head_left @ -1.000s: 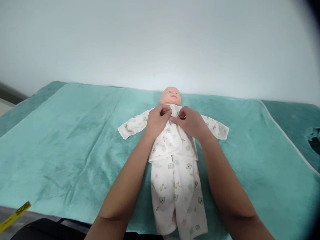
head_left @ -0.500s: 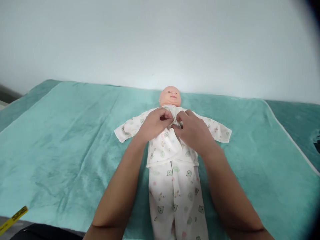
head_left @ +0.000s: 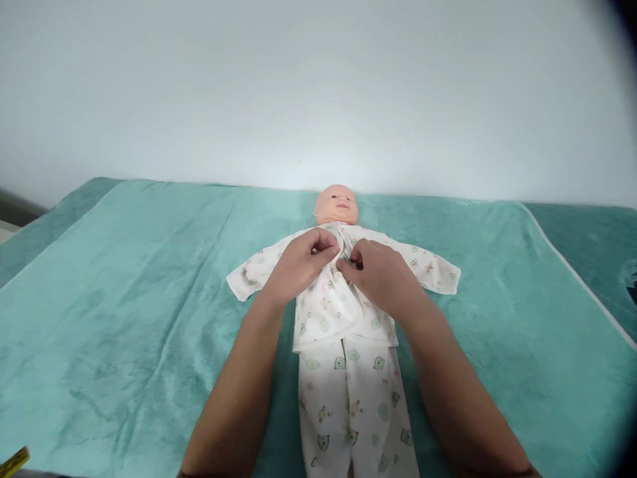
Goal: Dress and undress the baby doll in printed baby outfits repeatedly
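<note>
Below the doll's head (head_left: 336, 204), the printed shirt (head_left: 326, 318) lies with sleeves spread. The left hand (head_left: 302, 263) pinches its front narrowly; the right hand (head_left: 382, 272) curls fingers close beside, its hold I cannot tell. A loosened pinch could misalign the 2 front edges.

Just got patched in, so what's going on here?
A person's left hand and right hand are at the chest of a doll's white patterned shirt. The left seems to pinch its front edge; the right's bent fingers meet the cloth alongside. The doll lies face up on a green blanket, sleeves spread, with matching trousers below. The fingers hide whether anything is fastened there.
</note>
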Tool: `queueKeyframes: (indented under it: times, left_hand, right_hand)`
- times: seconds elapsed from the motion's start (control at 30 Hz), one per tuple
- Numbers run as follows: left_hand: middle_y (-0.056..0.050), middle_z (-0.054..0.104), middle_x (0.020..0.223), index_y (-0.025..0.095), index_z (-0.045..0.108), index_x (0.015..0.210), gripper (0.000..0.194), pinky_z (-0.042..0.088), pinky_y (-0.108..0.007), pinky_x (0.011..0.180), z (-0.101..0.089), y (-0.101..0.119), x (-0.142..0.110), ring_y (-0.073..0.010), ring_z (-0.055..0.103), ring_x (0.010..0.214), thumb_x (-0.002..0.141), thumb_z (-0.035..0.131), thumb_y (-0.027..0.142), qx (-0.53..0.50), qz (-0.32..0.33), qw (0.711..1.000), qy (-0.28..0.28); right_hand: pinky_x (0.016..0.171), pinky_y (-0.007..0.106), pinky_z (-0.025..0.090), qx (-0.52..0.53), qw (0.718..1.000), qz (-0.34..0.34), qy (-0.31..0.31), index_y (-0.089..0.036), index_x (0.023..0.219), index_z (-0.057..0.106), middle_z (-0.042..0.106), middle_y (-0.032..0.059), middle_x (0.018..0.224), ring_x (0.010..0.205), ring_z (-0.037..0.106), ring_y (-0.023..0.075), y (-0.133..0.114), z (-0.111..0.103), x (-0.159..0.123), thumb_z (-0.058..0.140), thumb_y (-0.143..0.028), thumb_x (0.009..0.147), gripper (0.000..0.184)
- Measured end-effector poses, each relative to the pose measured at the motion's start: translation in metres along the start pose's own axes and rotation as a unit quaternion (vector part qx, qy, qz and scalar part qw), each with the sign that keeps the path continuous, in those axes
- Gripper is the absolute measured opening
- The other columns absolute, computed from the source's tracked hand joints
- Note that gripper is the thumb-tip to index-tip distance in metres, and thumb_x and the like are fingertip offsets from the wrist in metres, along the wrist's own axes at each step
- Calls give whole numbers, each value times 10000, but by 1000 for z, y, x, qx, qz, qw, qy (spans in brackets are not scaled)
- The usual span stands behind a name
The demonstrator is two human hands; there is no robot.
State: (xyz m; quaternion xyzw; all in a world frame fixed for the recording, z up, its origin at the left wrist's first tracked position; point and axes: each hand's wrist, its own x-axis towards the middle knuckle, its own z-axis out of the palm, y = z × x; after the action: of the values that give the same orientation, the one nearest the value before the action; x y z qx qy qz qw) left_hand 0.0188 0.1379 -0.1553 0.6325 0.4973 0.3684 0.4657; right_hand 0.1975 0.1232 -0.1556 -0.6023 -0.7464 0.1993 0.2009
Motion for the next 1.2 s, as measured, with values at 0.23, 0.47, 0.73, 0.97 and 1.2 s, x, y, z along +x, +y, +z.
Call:
queueKeyframes:
  times: [0.23, 0.47, 0.73, 0.97, 1.2]
  left_hand:
    - [-17, 638, 890, 229, 604, 894, 119, 465, -281, 699, 6, -4, 3, -159, 586, 801, 912, 564, 340, 67, 28, 997, 29]
    - [-60, 591, 1422, 241, 547, 955, 112, 416, -410, 1051, 14, -9, 8, -241, 532, 1310, 948, 445, 196, 249, 168, 953, 48]
    - [-91, 691, 1185, 233, 548, 1060, 150, 459, -402, 923, 13, -14, 8, -271, 626, 1139, 971, 427, 241, 321, 138, 935, 65]
    - [-102, 695, 1180, 232, 529, 1031, 124, 456, -419, 911, 15, -17, 9, -282, 623, 1124, 981, 420, 263, 328, 137, 932, 74]
    - [-98, 652, 1326, 243, 519, 971, 67, 459, -431, 998, 16, -12, 9, -269, 608, 1217, 971, 458, 271, 239, 109, 962, 73]
  right_hand:
    - [576, 322, 291, 41, 999, 8, -23, -229, 682, 465, 590, 8, 684, 630, 475, 166, 2, -13, 1, 512, -266, 898, 223]
    - [652, 305, 354, 85, 995, -49, 12, -219, 720, 522, 574, -4, 787, 712, 510, 148, 1, -8, 5, 517, -210, 880, 161]
    - [791, 334, 429, 72, 990, -110, 44, -223, 743, 539, 642, 56, 1012, 946, 580, 209, 1, -6, 5, 509, -166, 873, 146]
    - [759, 335, 429, -21, 991, -130, 4, -231, 766, 470, 630, 39, 813, 902, 593, 221, 5, -6, 7, 457, -146, 894, 154]
    - [1036, 436, 415, -1, 986, -166, -16, -212, 990, 569, 662, 125, 1241, 1326, 481, 274, 6, -3, 10, 402, -167, 960, 175]
